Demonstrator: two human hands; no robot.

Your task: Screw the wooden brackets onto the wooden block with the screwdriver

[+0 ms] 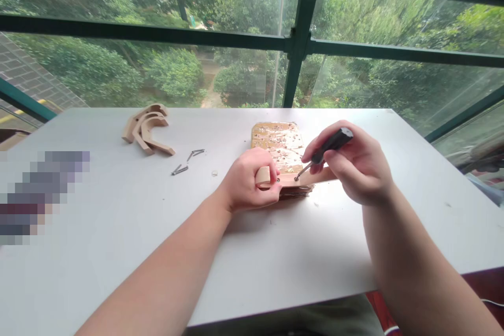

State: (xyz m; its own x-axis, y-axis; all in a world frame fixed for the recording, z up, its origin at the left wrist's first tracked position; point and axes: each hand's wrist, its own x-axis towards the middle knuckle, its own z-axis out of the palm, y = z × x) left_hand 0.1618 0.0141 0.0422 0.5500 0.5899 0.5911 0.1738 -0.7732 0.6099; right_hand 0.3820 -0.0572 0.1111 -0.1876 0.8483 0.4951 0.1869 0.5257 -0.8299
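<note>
Screwdriver (333, 145) and wooden strip (287, 181) meet right of the middle of the white table (255, 273). The right hand (356, 163) grips the screwdriver by its black handle, fingers and thumb curled around it, and the shaft slants down to the left. Its tip reaches a small dark spot on the strip; whether that is a hole or a screw head is too small to tell. The left hand (250, 176) is clenched around the strip's left end, the rounded tip of the wood showing between the fingers and thumb. Just right of that thumb, another small dark spot marks the wood. The strip lies along the near edge of a square block (275, 142) with rounded corners, its tan top shiny and speckled. Far to the left, several curved wooden pieces (147, 128) lie heaped together. Between them and the left hand are loose screws (196, 153) in two small groups, with a clear scrap (214, 173) nearer the hand. Beyond the far edge of the table, green window bars (299, 37) cross a view of trees (248, 10).
</note>
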